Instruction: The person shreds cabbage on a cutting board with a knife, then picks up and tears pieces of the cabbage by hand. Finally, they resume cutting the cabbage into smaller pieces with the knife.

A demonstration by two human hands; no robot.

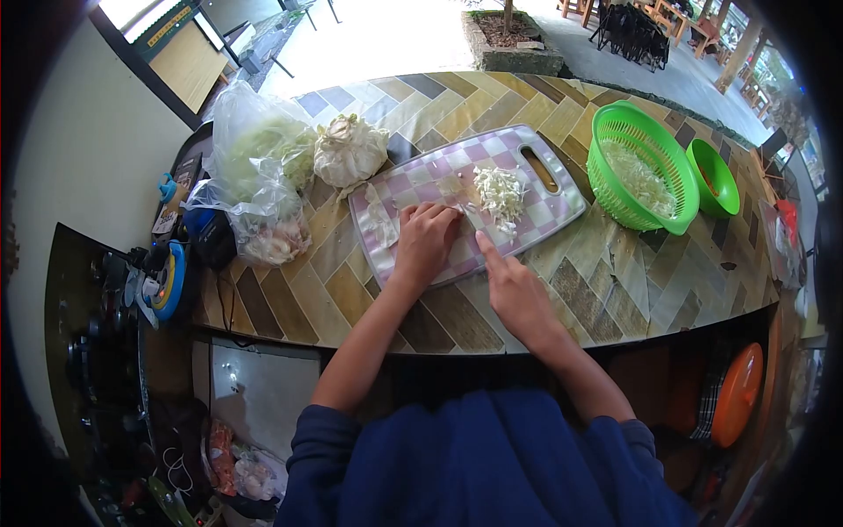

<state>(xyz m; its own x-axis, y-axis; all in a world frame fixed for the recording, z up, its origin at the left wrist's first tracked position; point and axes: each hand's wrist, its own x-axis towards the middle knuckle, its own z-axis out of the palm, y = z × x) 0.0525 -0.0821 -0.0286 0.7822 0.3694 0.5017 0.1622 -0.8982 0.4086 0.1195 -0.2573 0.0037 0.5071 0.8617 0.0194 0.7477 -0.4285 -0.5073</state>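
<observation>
My left hand (423,242) rests on the checkered pink-and-white cutting board (413,180), fingers curled down and closed; what lies under them is hidden. My right hand (516,294) grips a knife (475,227), its index finger stretched along the top. The blade points away from me, close beside the left fingertips. A heap of chopped white vegetable (500,198) lies on the board just beyond the knife. Thin pale scraps (378,215) lie at the board's left end. Behind that end sits a large whitish head (350,152), like a garlic bulb or cabbage.
On the right stand a green colander (606,189) with shredded pale vegetable and a smaller green bowl (716,176). To the left are clear plastic bags (255,149) of produce and a blue roll of tape (171,281). The tiled-pattern tabletop (342,294) ends before my body.
</observation>
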